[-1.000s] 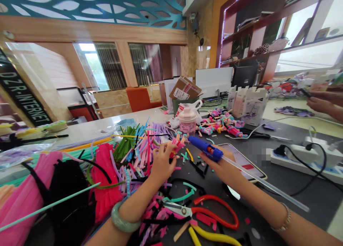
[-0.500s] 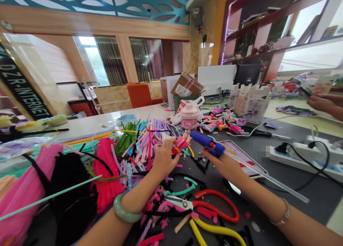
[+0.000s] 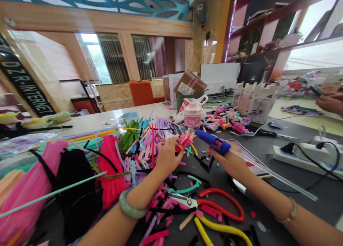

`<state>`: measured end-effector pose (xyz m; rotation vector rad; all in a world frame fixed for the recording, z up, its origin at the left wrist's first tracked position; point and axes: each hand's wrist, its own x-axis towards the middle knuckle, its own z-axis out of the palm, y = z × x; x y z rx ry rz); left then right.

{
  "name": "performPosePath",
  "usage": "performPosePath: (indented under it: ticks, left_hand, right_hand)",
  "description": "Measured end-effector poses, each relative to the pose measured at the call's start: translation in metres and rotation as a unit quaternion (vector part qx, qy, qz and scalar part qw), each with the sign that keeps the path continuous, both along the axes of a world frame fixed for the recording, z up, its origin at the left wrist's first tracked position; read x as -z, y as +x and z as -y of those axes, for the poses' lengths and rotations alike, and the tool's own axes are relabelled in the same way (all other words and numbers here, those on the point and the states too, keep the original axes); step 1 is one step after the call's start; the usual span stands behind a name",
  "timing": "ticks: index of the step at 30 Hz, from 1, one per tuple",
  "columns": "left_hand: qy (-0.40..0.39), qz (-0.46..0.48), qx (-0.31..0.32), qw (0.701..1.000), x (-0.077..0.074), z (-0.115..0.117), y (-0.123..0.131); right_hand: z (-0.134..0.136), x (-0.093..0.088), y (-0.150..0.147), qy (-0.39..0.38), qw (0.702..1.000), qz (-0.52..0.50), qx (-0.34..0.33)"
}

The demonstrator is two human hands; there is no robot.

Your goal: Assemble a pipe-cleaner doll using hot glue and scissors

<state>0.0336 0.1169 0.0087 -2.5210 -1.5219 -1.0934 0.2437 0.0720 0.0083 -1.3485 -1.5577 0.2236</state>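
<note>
My left hand pinches a small tuft of pink chenille pipe cleaner between its fingertips. My right hand grips a blue hot glue gun, its nozzle pointing up and left toward the tuft, with a gap between them. A long clear glue stick trails from the back of the gun. Below my hands, red-handled scissors lie among cut pipe-cleaner scraps. Yellow-handled pliers rest nearer me.
Pink, black and green pipe-cleaner bundles crowd the left. Beyond stand a pink jar, a heap of pipe-cleaner figures and printed boxes. A tablet and power strip lie right; a co-worker's hand shows far right.
The whole view has drifted slightly, so everything sits a little further right and higher. Both hands keep the same hold, and the tuft and gun nozzle stay apart.
</note>
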Motion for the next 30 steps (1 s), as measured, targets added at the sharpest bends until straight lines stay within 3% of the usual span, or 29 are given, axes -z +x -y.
performPosePath:
  ticks: [12,30]
  left_hand:
    - [0.049,-0.008,-0.071,0.996,0.0000,0.0016,-0.0014]
    - [0.034,0.000,-0.034,0.999,-0.0004,0.0012,-0.0006]
  right_hand:
    - [-0.0029,-0.0038,0.0012,0.009,0.999,0.030,0.019]
    - [-0.0025,-0.0025,0.0012,-0.008,0.999,0.029,0.012]
